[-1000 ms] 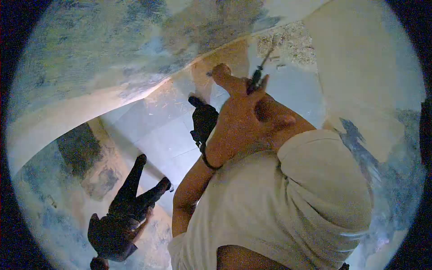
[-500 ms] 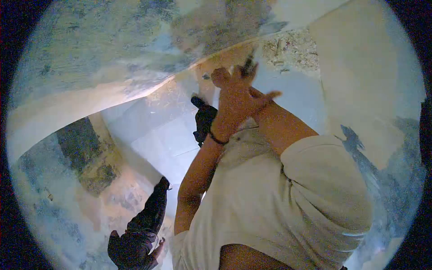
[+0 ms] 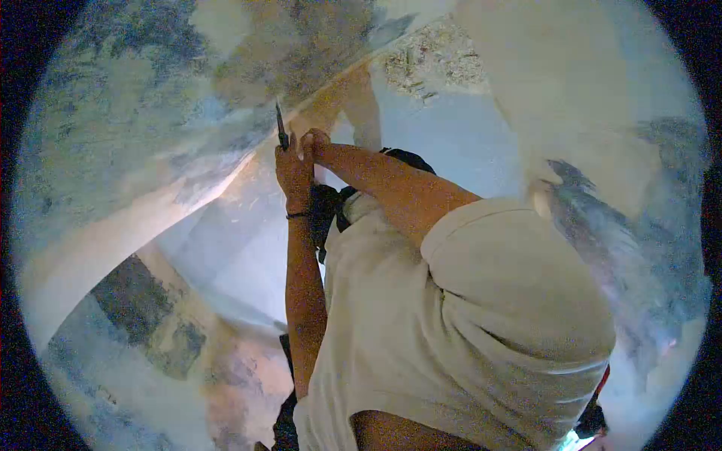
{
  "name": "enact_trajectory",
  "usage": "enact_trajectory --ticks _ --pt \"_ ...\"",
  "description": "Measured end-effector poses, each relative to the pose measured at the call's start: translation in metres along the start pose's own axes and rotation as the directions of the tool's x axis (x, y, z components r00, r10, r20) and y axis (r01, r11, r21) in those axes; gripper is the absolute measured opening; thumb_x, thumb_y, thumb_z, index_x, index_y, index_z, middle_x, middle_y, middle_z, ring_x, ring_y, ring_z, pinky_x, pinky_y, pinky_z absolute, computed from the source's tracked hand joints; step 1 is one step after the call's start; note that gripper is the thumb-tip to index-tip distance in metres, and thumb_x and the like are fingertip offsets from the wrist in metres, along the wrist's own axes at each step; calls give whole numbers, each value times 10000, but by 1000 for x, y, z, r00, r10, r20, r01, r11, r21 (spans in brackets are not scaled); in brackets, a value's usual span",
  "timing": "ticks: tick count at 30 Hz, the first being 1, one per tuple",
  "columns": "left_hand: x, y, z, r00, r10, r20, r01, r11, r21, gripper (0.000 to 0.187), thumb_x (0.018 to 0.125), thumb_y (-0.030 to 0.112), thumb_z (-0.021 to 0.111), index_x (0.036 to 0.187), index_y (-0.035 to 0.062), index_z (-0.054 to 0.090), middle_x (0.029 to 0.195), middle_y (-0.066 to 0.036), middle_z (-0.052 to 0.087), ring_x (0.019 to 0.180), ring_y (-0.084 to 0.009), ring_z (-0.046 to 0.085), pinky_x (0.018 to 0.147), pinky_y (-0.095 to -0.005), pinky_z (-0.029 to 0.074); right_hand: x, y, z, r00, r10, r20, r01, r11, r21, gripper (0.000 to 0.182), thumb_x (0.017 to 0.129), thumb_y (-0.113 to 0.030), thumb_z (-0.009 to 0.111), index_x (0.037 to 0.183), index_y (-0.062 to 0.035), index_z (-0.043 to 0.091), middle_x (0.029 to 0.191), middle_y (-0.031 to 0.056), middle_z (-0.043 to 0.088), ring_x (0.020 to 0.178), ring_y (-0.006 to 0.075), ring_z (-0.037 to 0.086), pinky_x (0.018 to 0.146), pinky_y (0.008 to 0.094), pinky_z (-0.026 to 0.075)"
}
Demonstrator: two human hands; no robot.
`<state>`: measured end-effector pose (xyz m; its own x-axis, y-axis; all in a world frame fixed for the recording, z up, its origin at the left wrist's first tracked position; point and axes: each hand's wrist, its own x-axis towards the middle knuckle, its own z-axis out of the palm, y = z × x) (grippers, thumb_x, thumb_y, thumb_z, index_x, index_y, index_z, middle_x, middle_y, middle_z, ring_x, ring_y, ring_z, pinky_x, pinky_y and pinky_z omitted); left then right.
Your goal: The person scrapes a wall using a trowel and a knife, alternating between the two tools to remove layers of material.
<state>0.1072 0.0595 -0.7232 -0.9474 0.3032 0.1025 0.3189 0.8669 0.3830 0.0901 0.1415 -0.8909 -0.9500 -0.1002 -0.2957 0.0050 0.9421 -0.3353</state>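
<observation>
My left hand [image 3: 292, 177], with a dark band at its wrist, is closed around a thin dark pointed tool [image 3: 281, 126]. The tool sticks up past the fingers, close to the edge of the patchy plastered wall [image 3: 158, 113]; its exact kind does not show. My right hand [image 3: 316, 141] reaches across from the right with fingers curled, against or right beside the left hand's fingers. Whatever the right fingers might hold is hidden.
Rubble or flaked debris [image 3: 436, 64] lies on the pale floor [image 3: 444, 139]. A rough dark patch [image 3: 150, 308] marks the lower-left wall. Dark clothing [image 3: 286, 406], apparently of another person, shows partly behind my left arm. A plain wall [image 3: 579, 83] rises at right.
Both hands have moved left, towards the plastered wall's edge. The blurred dark tool now points upright from my left hand. My view has shifted, and the other person is mostly hidden behind my arm.
</observation>
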Motion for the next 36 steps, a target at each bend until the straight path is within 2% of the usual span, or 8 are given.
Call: enact_trajectory --ticks 4,7,8,13,18,23,28,36 --pt "-15 -16 15 971 -180 156 200 973 -118 451 904 391 611 1231 82 654 1097 -285 605 934 -399 620 777 -447 518 11 17 7 1000 17 17 -16 999 -48 196 775 -236 640 787 -63 731 803 178 702 773 301 703 641 450 556" --pt "-27 -41 30 929 353 108 -369 899 236 418 925 346 604 1239 74 651 1084 -288 621 908 -406 615 751 -451 509 24 40 35 996 16 83 -5 990 -139 193 773 -232 641 781 -61 732 801 179 702 773 300 704 640 450 556" --pt "-25 -3 15 956 -219 194 248 958 -145 334 947 256 594 1207 58 665 1036 -260 650 893 -388 628 750 -440 511 17 52 43 989 -4 147 32 981 -192 186 764 -224 641 778 -66 737 792 181 704 767 301 705 639 454 556" --pt "-38 -17 18 899 -381 217 435 719 -541 300 963 180 582 1227 55 654 1004 -218 658 826 -316 628 742 -385 507 0 68 -39 941 -189 281 189 982 27 208 790 -221 615 823 -58 741 915 187 720 867 357 694 779 504 546" --pt "-51 -6 -18 924 -376 63 316 664 -677 327 999 151 522 1312 82 590 977 -126 619 748 -200 587 656 -319 505 -5 94 -117 911 -388 -141 405 774 487 383 917 -328 583 1173 -46 616 999 232 668 987 323 642 855 490 503" --pt "-79 25 -47 894 -448 -21 253 543 -801 232 1018 152 492 1231 83 552 1061 -73 594 625 -92 541 489 -236 454 -24 81 -185 969 -158 -188 245 618 747 453 964 -505 544 1014 -59 600 620 62 559 464 143 543 440 325 468" --pt "-85 38 -59 887 -449 -109 143 492 -859 75 1022 131 482 1081 85 482 1091 -76 590 565 -73 510 445 -216 431 -45 16 -300 965 100 -243 178 434 883 467 968 -523 528 957 -59 584 529 19 489 369 109 451 360 291 404" --pt "-73 50 -108 886 -445 -130 176 582 -794 133 1006 147 531 1074 86 435 997 -82 579 570 -76 520 425 -213 421 14 22 -218 767 71 -637 442 662 606 441 981 -476 524 992 -44 611 569 51 533 469 152 550 446 355 443"
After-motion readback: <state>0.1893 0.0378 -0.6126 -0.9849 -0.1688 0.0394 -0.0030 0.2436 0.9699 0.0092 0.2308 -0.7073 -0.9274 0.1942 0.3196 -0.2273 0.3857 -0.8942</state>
